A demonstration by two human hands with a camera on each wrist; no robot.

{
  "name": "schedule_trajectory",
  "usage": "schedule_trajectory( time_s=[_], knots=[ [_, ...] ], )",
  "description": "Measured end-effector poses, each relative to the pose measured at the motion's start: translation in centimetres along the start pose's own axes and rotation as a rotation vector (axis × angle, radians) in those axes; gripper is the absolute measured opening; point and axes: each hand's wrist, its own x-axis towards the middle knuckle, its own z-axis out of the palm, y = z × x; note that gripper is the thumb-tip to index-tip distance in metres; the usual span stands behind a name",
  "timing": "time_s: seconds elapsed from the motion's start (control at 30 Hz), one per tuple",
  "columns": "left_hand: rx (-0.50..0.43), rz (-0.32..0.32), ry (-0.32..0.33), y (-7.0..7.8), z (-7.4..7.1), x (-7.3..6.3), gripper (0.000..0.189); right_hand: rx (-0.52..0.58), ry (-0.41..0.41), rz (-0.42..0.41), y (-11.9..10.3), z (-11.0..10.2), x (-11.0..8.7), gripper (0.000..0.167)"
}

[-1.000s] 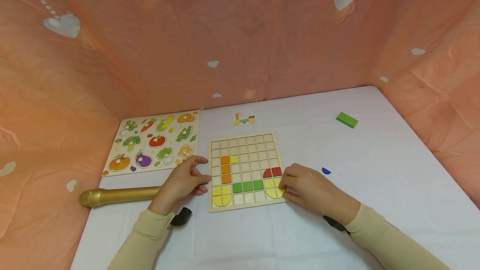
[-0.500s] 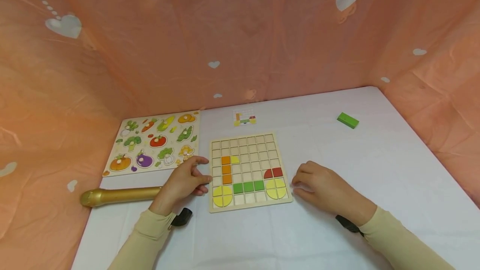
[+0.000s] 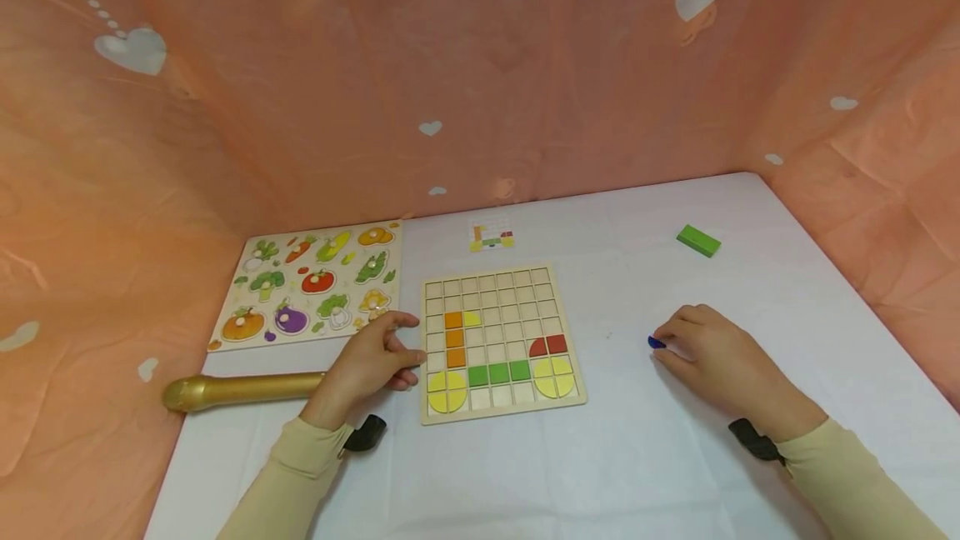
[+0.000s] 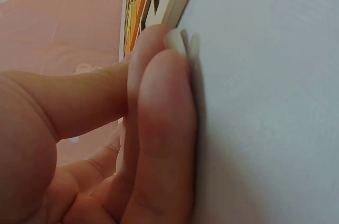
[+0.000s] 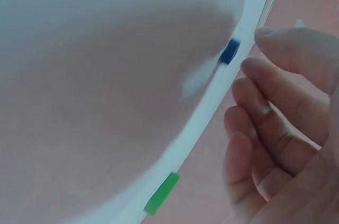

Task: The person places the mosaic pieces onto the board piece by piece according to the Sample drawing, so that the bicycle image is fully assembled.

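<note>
A small blue half-round piece [image 3: 656, 342] lies on the white table to the right of the wooden grid board. My right hand [image 3: 720, 357] reaches it from the right, fingertips right at the piece. In the right wrist view the blue piece [image 5: 229, 52] sits just beyond the parted thumb and forefinger. Beside the board's left edge rests my left hand [image 3: 367, 361], its thumb and fingers loosely bent against the rim. The grid board [image 3: 517, 297] holds yellow quarter-rounds forming two circles, green and orange squares, and red pieces.
Behind the board lies a small pattern card [image 3: 491, 233]. A vegetable peg puzzle [image 3: 352, 275] is at the back left, a gold stick-like object [image 3: 243, 390] in front of it. At the right stands a green block [image 3: 698, 240] on the table [image 3: 600, 473].
My right hand has left the yellow circle at the board's lower right and moved right to the blue piece. The left hand keeps its place at the board's edge.
</note>
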Motion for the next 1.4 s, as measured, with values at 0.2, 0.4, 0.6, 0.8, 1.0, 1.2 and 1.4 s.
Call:
schedule_trajectory(
  time_s=[0.2,0.4,0.6,0.8,1.0,1.2,1.4],
  knots=[
    [0.001,0.002,0.005,0.0,0.0,0.0,0.053,0.020,-0.037,0.046,0.8,-0.1,0.1,0.018],
    [0.003,0.001,0.007,0.0,0.0,-0.1,0.053,0.030,-0.083,0.078,0.5,-0.3,0.5,0.017],
    [0.001,0.006,0.006,0.1,0.0,-0.1,0.053,0.011,-0.108,0.076,0.3,-0.3,1.0,0.013],
    [-0.003,0.012,0.005,0.0,0.0,-0.1,0.052,0.014,-0.109,0.068,0.0,-0.5,1.4,0.012],
    [-0.008,0.001,0.008,-0.2,0.0,-0.2,0.053,0.028,-0.109,0.028,-1.5,-0.1,2.4,0.012],
    [-0.030,0.003,0.007,-0.1,0.1,0.0,0.054,0.033,-0.128,-0.029,-4.6,0.7,4.5,0.012],
    [-0.011,0.006,0.003,0.0,0.0,0.0,0.054,0.050,-0.114,-0.152,-8.3,1.9,6.3,0.011]
  ],
)
